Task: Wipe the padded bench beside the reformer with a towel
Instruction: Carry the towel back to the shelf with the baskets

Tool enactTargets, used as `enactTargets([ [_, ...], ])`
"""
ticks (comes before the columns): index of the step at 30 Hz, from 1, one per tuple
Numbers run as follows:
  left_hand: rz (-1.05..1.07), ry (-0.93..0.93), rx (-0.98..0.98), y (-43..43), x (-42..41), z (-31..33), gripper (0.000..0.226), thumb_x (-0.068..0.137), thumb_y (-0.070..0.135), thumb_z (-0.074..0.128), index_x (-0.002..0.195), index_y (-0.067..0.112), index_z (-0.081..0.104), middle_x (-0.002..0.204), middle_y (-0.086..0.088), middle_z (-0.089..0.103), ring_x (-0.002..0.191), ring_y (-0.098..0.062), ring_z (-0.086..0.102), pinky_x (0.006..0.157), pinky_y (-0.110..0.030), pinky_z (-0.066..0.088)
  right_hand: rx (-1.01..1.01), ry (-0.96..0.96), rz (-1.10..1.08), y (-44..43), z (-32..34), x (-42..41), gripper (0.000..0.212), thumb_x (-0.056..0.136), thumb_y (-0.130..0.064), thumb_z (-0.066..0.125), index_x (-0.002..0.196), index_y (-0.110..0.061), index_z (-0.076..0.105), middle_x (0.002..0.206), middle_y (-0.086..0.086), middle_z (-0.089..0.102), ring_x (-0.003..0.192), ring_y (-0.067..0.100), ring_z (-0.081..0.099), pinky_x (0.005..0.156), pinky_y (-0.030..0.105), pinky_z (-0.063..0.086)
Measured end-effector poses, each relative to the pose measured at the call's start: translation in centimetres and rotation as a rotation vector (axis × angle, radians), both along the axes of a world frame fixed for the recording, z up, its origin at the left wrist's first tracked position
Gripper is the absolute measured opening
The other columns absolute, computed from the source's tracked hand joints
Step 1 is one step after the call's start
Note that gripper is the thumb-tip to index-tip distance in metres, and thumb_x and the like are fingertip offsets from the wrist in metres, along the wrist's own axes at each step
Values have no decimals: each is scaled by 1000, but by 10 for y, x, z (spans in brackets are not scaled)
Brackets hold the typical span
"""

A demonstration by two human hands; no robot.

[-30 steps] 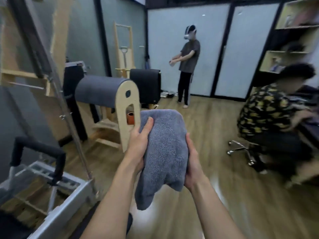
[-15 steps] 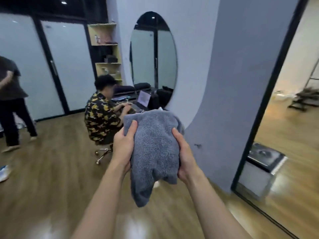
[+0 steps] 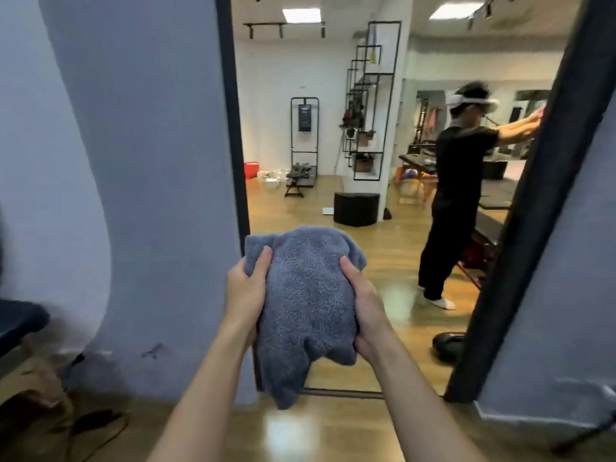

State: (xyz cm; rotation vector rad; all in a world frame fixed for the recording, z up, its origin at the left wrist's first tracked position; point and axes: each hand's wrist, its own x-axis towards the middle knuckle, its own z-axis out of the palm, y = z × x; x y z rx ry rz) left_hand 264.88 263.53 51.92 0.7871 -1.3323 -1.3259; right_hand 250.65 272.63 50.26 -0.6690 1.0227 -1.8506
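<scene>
A bunched grey-blue towel (image 3: 306, 305) hangs in front of me at chest height. My left hand (image 3: 246, 291) grips its left side and my right hand (image 3: 361, 301) grips its right side, thumbs on top. A loose end of the towel droops below my hands. No padded bench or reformer beside me shows clearly; a dark padded edge (image 3: 20, 320) pokes in at the far left.
A grey wall (image 3: 150, 161) fills the left. A black-framed doorway (image 3: 236, 128) opens ahead onto a wooden floor (image 3: 383, 261). Beyond it stand a person in black (image 3: 456, 195) with a headset, a black stool (image 3: 356, 209) and metal shelving (image 3: 370, 105). Cables (image 3: 90, 425) lie at lower left.
My view has swung to the right, from the room with the ladder barrel, past the seated person and mirror, to the doorway. Both hands have kept hold of the towel.
</scene>
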Motion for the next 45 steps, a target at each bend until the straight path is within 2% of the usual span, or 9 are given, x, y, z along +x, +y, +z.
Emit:
enactTargets([
  [5, -205, -36, 19, -74, -130, -19, 24, 88, 46, 63, 79, 27, 75, 81, 0, 77, 76, -13, 73, 68, -34, 54, 14, 32, -221, -43, -17, -117, 44, 86, -39, 68, 121, -13, 63, 111, 12, 74, 100, 28, 71, 69, 32, 59],
  [12, -231, -11, 60, -208, -295, -33, 23, 90, 42, 62, 86, 24, 75, 86, -2, 77, 80, -13, 72, 68, -28, 54, 62, 54, -257, -178, -29, -281, 39, 86, -38, 68, 117, -13, 64, 105, 10, 76, 96, 26, 72, 67, 32, 60],
  [18, -204, 23, 75, -345, -410, -13, 25, 93, 37, 59, 89, 15, 71, 82, 0, 76, 77, -12, 70, 66, -26, 56, 96, 89, -215, -324, -15, -403, 45, 84, -48, 67, 118, -19, 66, 110, 10, 74, 101, 26, 71, 91, 45, 54],
  [22, -211, 62, 109, -455, -481, -15, 28, 92, 41, 60, 93, 16, 72, 94, -9, 76, 86, -21, 70, 78, -38, 55, 84, 116, -206, -438, -16, -478, 46, 84, -51, 67, 117, -18, 67, 110, 9, 74, 102, 26, 71, 89, 43, 54],
  [28, -234, 68, 93, -634, -601, -2, 28, 92, 42, 60, 91, 17, 72, 89, -5, 75, 83, -20, 71, 74, -34, 55, 37, 177, -235, -609, -1, -597, 44, 85, -46, 67, 120, -19, 66, 114, 8, 73, 106, 23, 69, 87, 40, 54],
  [32, -284, 98, 127, -729, -673, 16, 27, 93, 39, 60, 94, 15, 72, 87, -3, 76, 79, -16, 72, 65, -27, 56, 40, 212, -203, -698, 17, -675, 38, 87, -41, 68, 120, -22, 64, 112, 1, 74, 104, 17, 70, 75, 26, 57],
  [38, -398, 108, 236, -919, -804, 15, 41, 93, 45, 58, 114, 10, 66, 105, -13, 75, 94, -27, 72, 71, -35, 60, -5, 145, -114, -890, 14, -828, 42, 80, -41, 73, 116, -21, 70, 117, 11, 72, 109, 27, 68, 92, 42, 52],
  [42, -333, 45, 253, -1048, -875, 12, 43, 93, 45, 58, 114, 9, 66, 107, -15, 74, 98, -31, 71, 78, -39, 59, 76, 200, -49, -1031, 19, -912, 29, 80, -27, 76, 105, -14, 74, 105, 14, 75, 99, 28, 71, 87, 41, 55],
  [45, -170, -60, 185, -1146, -913, 15, 38, 92, 44, 58, 106, 10, 69, 95, -9, 77, 89, -24, 73, 73, -34, 58, 119, 238, -146, -1135, 30, -961, 14, 89, -18, 69, 98, -9, 73, 86, 7, 78, 80, 19, 74, 67, 30, 58],
])
